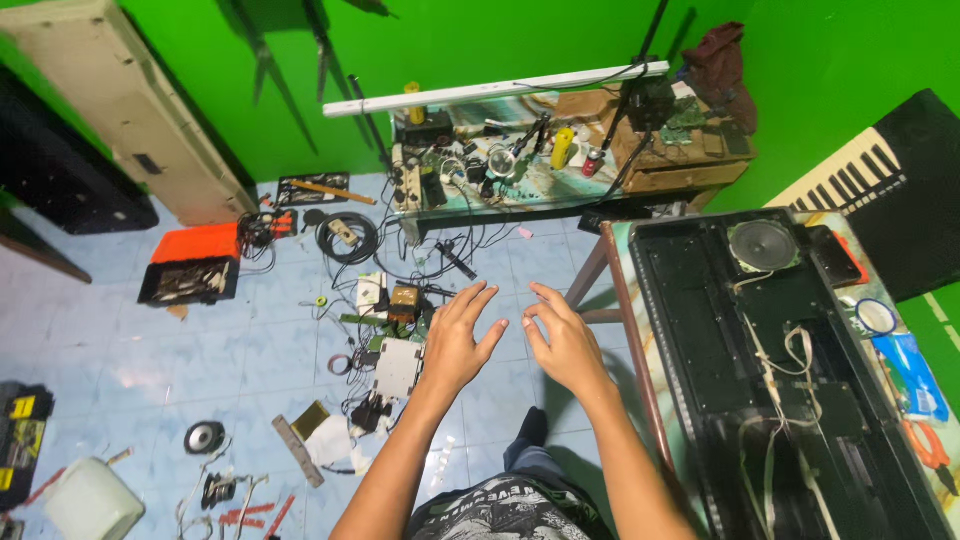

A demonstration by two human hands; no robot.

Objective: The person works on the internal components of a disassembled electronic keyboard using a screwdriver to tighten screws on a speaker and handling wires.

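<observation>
My left hand [458, 338] hangs in the air in front of me, palm down, fingers spread, holding nothing. My right hand [560, 335] hovers just beside it, fingers slightly curled, also holding nothing. Both are above the blue tiled floor [250, 340], over a scatter of small electronic parts and a white box [398, 366]. To my right lies an opened black keyboard case [760, 370] with a round speaker [763, 244] and loose white wires inside, on a table [628, 330].
A low cluttered workbench [560, 165] stands ahead against the green wall. An orange toolbox [192, 262], coiled cables [347, 238], a small loose speaker [204, 437] and a white jug [92, 500] lie on the floor. Another keyboard [850, 165] leans at the right.
</observation>
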